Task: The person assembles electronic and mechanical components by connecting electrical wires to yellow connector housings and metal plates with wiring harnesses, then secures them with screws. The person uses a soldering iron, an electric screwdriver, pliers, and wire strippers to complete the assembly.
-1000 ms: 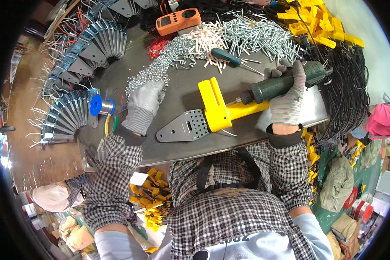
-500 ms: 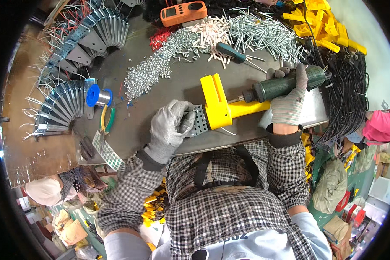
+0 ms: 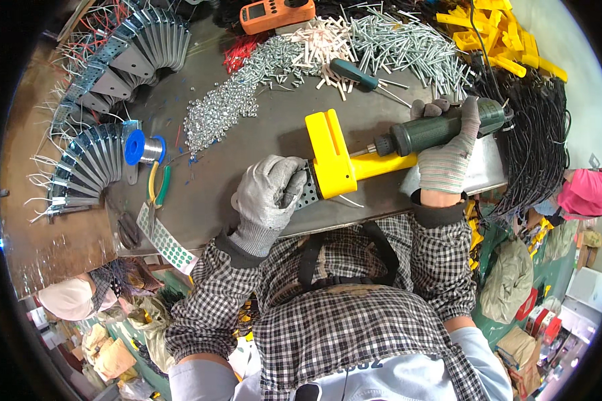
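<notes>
- Metal brackets [image 3: 90,170] trailing white and red wires stand in curved rows at the far left.
- Blue spool [image 3: 135,147] of silvery wire lies beside them, just above pliers [image 3: 158,187] with yellow and green handles; below is a sheet of green round stickers [image 3: 165,247].
- Small shiny pieces [image 3: 217,113] are heaped farther in.
- Left hand [image 3: 267,190], in a grey glove, is closed over the end of a perforated metal plate [image 3: 308,192]; its fingers hide much of it.
- Yellow plastic piece [image 3: 331,157] lies at the bench's middle, joined to the plate, its handle running right.
- Screwdriver [image 3: 354,75] rests near loose screws [image 3: 408,43], behind the yellow piece.
- Right hand [image 3: 445,167], gloved and well apart from the left, is wrapped around a dark green power driver [image 3: 421,136]. The bit points left at the yellow piece; whether it touches a screw, I cannot tell.
- Yellow parts [image 3: 495,30] and black cables [image 3: 535,140] pile up at the far right.
</notes>
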Demonstrator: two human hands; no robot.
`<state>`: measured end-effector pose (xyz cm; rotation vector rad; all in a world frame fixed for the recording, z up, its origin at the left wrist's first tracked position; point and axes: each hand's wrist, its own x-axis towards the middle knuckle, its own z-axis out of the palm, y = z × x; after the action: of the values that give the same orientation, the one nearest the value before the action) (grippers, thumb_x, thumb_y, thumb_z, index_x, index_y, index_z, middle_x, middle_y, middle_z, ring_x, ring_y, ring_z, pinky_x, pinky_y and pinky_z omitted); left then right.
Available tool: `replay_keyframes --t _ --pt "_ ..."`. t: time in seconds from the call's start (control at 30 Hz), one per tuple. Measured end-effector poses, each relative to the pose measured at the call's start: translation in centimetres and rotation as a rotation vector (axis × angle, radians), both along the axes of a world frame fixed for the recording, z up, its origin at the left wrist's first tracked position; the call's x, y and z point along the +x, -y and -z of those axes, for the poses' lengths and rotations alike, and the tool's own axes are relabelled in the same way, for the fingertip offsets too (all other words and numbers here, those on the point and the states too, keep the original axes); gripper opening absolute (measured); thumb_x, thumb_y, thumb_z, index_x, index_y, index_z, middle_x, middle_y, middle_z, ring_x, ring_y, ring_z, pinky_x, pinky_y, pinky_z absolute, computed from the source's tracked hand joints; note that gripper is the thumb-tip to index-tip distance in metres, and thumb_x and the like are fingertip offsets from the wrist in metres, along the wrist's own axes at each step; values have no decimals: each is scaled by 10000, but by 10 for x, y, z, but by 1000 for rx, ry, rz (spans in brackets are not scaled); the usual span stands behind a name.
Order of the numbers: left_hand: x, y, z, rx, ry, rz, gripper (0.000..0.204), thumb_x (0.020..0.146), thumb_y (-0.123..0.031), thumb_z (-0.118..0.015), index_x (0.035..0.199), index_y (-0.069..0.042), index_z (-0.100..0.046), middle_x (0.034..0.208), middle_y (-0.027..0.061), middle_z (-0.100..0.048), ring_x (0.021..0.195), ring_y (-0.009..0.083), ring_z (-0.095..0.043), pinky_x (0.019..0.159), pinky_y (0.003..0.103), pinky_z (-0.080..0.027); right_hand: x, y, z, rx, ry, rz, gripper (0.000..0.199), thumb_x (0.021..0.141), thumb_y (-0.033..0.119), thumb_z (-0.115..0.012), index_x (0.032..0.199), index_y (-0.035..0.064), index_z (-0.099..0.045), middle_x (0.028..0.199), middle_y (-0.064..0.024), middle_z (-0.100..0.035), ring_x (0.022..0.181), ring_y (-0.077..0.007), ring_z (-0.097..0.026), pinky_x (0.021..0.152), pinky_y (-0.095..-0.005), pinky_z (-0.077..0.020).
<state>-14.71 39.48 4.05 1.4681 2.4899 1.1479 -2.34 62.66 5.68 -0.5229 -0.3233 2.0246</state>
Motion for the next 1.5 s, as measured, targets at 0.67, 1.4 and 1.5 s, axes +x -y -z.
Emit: replay_keyframes --t 0.67,1.4,1.5 --pt "2 -1 4 40 -13 -34 170 785 -25 -676 947 -55 -634 890 101 -640 832 311 -624 735 378 -495 2 2 -4 54 32 -26 376 846 342 -718 959 12 -575 757 -13 -518 651 -137 -517 876 -389 -494" --pt "2 0 5 58 29 -4 209 768 -33 -682 970 -53 -632 893 103 -637 819 296 -629 731 364 -498 1 4 -4 72 -49 -46 297 855 274 -712 896 45 -528 772 -19 -485 666 -140 -483 832 -355 -490" --pt "3 2 2 82 206 42 294 761 -138 -737 1020 -56 -626 958 105 -632 849 302 -627 751 373 -505 0 6 -6 49 -40 -37 298 858 280 -708 894 46 -526 772 -19 -486 667 -141 -485 837 -360 -490"
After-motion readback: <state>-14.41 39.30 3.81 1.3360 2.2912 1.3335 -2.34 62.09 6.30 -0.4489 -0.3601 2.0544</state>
